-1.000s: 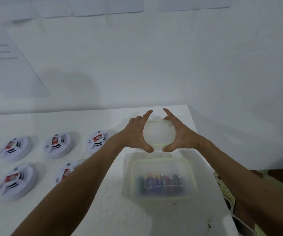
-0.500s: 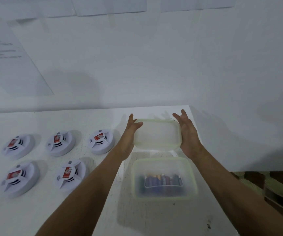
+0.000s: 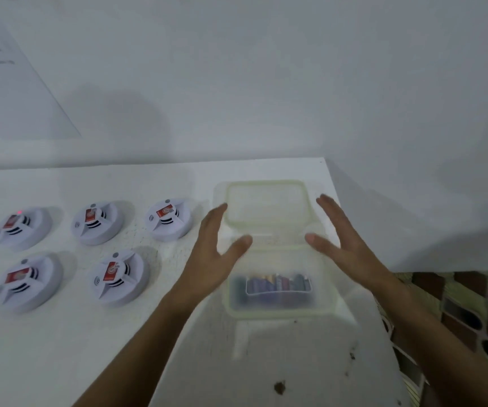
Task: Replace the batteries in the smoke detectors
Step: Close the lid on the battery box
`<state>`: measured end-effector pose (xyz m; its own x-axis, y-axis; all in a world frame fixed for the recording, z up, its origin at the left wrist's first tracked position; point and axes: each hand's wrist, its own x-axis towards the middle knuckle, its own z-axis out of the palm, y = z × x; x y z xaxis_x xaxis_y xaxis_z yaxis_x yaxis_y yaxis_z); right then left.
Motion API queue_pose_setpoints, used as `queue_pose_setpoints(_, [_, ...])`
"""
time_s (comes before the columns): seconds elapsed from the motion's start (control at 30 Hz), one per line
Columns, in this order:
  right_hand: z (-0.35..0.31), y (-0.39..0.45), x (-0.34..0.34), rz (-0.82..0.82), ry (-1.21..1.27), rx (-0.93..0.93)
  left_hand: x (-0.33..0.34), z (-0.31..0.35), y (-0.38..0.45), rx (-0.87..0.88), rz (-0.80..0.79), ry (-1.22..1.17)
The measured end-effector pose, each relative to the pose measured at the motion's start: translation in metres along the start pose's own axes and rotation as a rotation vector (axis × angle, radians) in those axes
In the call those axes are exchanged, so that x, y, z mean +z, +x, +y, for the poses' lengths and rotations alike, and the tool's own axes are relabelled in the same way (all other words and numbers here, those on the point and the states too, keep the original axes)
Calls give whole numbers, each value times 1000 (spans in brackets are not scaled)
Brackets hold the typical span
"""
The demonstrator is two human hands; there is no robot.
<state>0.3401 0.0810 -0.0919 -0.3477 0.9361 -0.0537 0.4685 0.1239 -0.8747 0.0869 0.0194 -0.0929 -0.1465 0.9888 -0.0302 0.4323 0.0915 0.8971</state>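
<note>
1. A white bench is seen nearest the camera; dark specks are noted on its near right part, beside the right forearm.
2. A clear container with a pale green rim is seen on the bench, right of centre. Batteries are packed in a row inside it; they are blurred and a count cannot be made.
3. The left hand is held over the container's left side. Its fingers are straight and held close together, with the thumb spread to the right. Nothing is held.
4. The right hand is held over the container's right side. Its fingers are straight, with the thumb spread to the left. Nothing is held. Whether either hand touches the container cannot be told.
5. The lid is seen lying flat on the bench just behind the container, between the two sets of fingertips and apart from them.
6. Five smoke detectors are seen on the bench's left part, well apart from the container: two in the near row, three in the far row. A red light is noted on the far-left unit.
7. A white wall is seen behind the bench, with a sheet of paper at upper left.
</note>
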Motion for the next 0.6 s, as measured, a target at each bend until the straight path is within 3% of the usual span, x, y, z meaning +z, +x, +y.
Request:
queue_pose_setpoints(0.2, [19,-80,17,-160,-225,-104,7,-16,-82,47,-227,257])
queue_pose_setpoints(0.6, [12,-72,33,-128,-117,13,20,-19,-70,-1,-127,273])
